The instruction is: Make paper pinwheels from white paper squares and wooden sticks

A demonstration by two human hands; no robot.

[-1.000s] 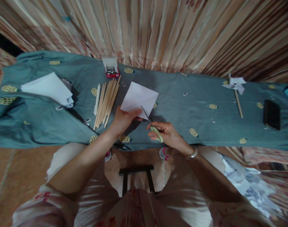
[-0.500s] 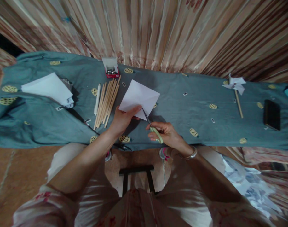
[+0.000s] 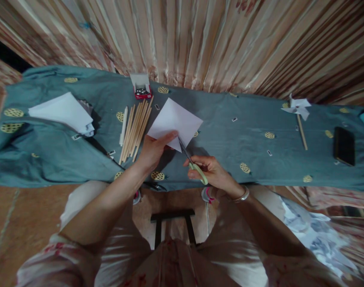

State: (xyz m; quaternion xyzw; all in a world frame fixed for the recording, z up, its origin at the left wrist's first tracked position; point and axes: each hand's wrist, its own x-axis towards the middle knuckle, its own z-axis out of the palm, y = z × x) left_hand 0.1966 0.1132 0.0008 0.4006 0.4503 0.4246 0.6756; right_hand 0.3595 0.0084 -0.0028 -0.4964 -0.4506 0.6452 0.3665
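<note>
My left hand [image 3: 153,150] pinches the near corner of a white square of paper [image 3: 175,120], held just above the blue-grey cloth [image 3: 224,135]. In my right hand [image 3: 210,172] are green-handled scissors [image 3: 194,164], fingers closed round the handles. The blades point up and left, and their tips meet the paper's lower corner beside my left thumb.
A bundle of wooden sticks [image 3: 136,126] and a white stick lie left of the paper, with a small red box [image 3: 142,90] behind them. A stack of white paper [image 3: 62,112] sits far left. A finished paper pinwheel [image 3: 298,109] and a black phone [image 3: 344,145] lie at the right.
The paper has turned and lifted a little toward the far side. The scissors have drawn back, so the blades reach only the paper's lower corner now.
</note>
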